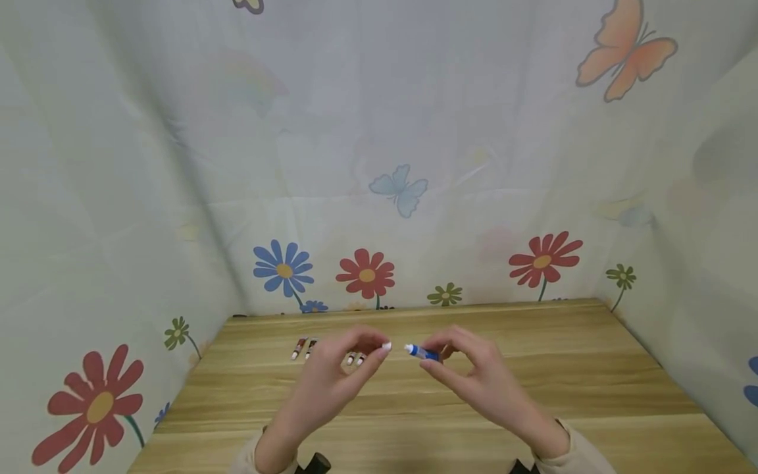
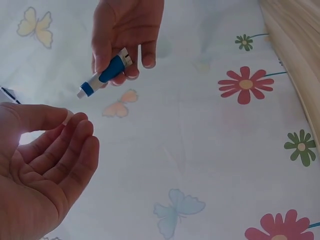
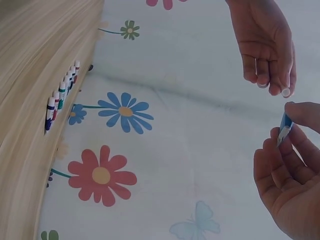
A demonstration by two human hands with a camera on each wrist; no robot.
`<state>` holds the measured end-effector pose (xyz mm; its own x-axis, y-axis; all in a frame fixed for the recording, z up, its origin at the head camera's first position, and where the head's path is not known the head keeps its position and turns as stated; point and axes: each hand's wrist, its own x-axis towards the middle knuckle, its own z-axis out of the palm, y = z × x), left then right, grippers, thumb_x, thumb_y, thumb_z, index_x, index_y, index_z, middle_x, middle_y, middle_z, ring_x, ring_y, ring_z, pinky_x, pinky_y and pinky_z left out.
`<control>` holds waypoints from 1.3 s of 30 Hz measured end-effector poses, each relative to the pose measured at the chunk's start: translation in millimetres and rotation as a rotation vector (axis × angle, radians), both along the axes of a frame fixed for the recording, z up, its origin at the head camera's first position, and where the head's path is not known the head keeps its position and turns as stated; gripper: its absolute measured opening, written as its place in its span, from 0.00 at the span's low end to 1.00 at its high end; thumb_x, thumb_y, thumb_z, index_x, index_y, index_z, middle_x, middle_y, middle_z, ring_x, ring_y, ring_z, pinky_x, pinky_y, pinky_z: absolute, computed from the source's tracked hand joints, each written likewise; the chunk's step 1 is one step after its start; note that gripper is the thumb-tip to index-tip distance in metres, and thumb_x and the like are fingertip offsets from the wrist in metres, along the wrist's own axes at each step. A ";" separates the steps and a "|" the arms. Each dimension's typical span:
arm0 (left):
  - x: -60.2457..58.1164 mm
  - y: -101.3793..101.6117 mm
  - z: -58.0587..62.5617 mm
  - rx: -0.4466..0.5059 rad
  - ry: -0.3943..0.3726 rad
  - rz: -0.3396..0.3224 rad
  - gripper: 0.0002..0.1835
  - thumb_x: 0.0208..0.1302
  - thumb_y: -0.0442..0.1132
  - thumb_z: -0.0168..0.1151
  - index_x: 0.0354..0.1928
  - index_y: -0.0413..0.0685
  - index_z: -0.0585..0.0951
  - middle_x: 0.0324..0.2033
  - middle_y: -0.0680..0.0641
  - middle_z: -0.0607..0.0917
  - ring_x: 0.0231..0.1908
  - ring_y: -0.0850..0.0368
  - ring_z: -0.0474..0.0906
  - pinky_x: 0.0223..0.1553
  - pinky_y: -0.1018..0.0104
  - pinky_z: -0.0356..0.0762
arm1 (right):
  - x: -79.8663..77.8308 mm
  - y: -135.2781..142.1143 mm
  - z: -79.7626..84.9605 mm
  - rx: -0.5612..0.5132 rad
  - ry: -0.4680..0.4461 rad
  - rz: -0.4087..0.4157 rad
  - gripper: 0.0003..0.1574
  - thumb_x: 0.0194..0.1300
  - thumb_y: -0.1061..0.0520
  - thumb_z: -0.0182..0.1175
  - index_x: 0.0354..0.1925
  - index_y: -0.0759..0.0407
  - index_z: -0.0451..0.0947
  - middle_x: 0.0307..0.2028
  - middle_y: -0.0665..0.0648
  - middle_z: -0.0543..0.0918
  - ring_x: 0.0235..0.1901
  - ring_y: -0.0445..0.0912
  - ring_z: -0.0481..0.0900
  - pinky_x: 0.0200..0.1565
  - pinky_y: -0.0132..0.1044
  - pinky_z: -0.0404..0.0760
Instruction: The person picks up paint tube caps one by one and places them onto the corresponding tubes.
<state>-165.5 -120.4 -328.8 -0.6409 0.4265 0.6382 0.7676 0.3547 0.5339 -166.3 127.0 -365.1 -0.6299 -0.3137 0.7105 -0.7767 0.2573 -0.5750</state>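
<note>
Between thumb and fingertips, my left hand pinches a small white cap. My right hand grips a small blue-and-white paint tube, its narrow white nozzle pointing left toward the cap. A short gap separates cap and nozzle. In the left wrist view the tube shows a flat crimped end beside the right fingers. The right wrist view shows the tube nearly edge-on, and the cap as a pale round end. Both hands are raised above the wooden table.
Several small tubes with white caps lie in a row toward the table's back left. From the head view, the left hand partly covers that row, including a red tube. A flower-and-butterfly curtain closes off the back and sides.
</note>
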 end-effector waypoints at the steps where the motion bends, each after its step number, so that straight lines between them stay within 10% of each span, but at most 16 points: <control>1: 1.2 0.5 0.0 0.005 0.009 -0.006 0.05 0.71 0.40 0.65 0.45 0.55 0.84 0.37 0.60 0.86 0.36 0.65 0.82 0.37 0.65 0.83 | 0.6 -0.3 0.6 -0.001 0.003 0.006 0.15 0.64 0.61 0.70 0.47 0.46 0.82 0.40 0.44 0.84 0.37 0.40 0.80 0.41 0.36 0.82; 39: 2.7 7.0 -8.4 -0.077 0.072 -0.067 0.06 0.71 0.37 0.64 0.47 0.55 0.84 0.39 0.60 0.85 0.40 0.67 0.80 0.43 0.65 0.81 | 5.7 -6.1 -3.8 -0.012 0.055 0.082 0.16 0.62 0.65 0.70 0.47 0.52 0.83 0.39 0.51 0.86 0.32 0.39 0.79 0.34 0.33 0.82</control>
